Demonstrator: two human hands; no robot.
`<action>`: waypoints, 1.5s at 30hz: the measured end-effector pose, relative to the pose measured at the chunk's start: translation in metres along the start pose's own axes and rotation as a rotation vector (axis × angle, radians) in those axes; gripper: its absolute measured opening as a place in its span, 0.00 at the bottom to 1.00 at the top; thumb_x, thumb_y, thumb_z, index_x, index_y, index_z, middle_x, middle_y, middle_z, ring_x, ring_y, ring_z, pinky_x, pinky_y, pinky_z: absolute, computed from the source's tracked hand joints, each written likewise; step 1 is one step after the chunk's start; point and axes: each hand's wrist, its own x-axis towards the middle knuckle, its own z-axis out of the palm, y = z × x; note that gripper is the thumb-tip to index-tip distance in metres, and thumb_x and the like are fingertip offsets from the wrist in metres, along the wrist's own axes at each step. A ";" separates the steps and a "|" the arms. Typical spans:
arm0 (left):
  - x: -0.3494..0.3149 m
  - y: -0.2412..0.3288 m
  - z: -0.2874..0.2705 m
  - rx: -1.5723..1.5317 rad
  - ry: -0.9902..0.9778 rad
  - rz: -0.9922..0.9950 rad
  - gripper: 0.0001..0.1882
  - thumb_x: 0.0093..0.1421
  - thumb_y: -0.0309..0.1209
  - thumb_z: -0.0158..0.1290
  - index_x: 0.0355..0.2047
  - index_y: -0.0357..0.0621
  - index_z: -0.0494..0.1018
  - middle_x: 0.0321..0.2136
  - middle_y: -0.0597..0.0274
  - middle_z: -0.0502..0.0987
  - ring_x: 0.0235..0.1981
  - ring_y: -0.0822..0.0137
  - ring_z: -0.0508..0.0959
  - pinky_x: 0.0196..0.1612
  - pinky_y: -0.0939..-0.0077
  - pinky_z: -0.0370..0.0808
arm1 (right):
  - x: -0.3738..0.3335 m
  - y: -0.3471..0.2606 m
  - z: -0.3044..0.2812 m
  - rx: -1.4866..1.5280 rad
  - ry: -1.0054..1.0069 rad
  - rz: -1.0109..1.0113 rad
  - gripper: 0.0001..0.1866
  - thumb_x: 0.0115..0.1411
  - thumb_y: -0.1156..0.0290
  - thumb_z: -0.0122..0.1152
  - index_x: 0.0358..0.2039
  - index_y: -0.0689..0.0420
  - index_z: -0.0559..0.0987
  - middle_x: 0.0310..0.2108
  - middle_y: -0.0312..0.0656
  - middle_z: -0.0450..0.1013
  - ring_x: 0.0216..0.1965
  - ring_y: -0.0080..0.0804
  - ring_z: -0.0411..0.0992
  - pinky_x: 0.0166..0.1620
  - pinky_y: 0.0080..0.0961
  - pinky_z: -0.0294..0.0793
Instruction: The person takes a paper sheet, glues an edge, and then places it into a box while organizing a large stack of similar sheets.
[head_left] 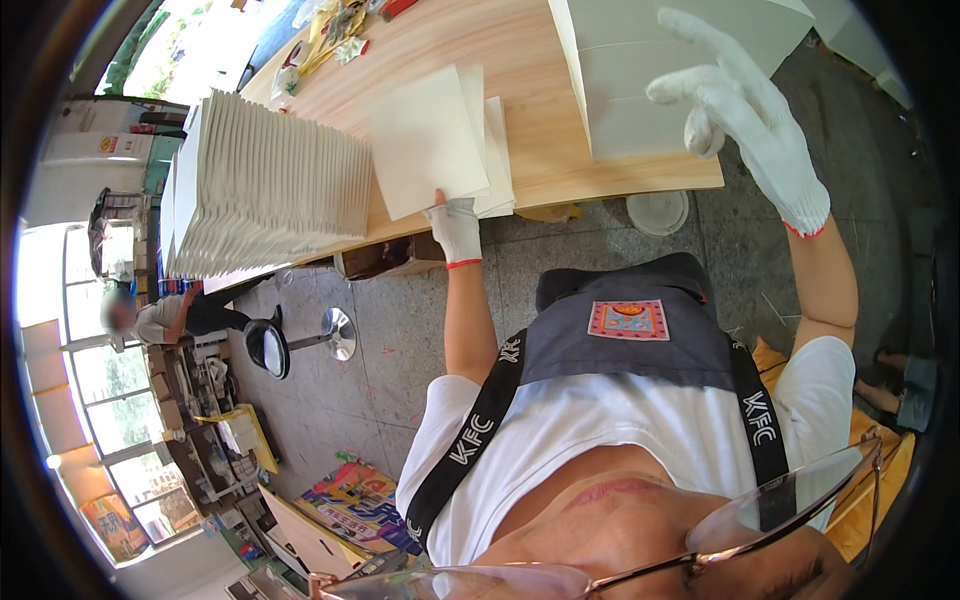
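Note:
My left hand [455,228] wears a white glove with a red cuff, its thumb tip bare. It grips the near edge of a cream square board [428,145], thumb on top and fingers hidden underneath. More cream boards [497,150] lie partly under that one, slightly fanned out, at the table's front edge. To their left rises a tall stack of white boards [275,180]. My right hand [740,115], also in a white glove, is raised at the right with its fingers apart and nothing in them. Nearest to it is a large white stack [630,95].
The wooden table [545,125] carries a pile of small odds and ends [335,35] at its far left. Below its edge are a brown box [390,258] and a white bucket [658,212]. A round-based stool [338,335] and another person [165,315] are at the left.

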 end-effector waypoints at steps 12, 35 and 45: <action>0.019 -0.049 -0.068 0.008 0.414 -0.334 0.15 0.66 0.26 0.45 0.53 0.41 0.66 0.54 0.51 0.71 0.56 0.49 0.71 0.59 0.43 0.69 | -0.013 0.032 -0.019 -0.054 0.052 0.131 0.24 0.69 0.62 0.46 0.63 0.54 0.67 0.37 0.39 0.78 0.25 0.14 0.68 0.30 0.15 0.69; -0.006 -0.017 -0.024 -0.111 0.484 -0.578 0.16 0.69 0.37 0.41 0.52 0.45 0.68 0.58 0.57 0.70 0.63 0.54 0.67 0.62 0.47 0.65 | -0.017 0.049 -0.029 -0.084 0.034 0.119 0.25 0.69 0.60 0.47 0.63 0.56 0.67 0.37 0.38 0.78 0.26 0.14 0.68 0.29 0.14 0.68; -0.034 0.075 0.208 0.356 -0.534 0.604 0.23 0.65 0.25 0.45 0.60 0.33 0.61 0.59 0.43 0.67 0.61 0.54 0.67 0.64 0.58 0.62 | -0.025 0.033 -0.115 -0.068 0.268 -0.043 0.20 0.70 0.58 0.48 0.55 0.57 0.75 0.36 0.33 0.77 0.28 0.13 0.69 0.31 0.14 0.67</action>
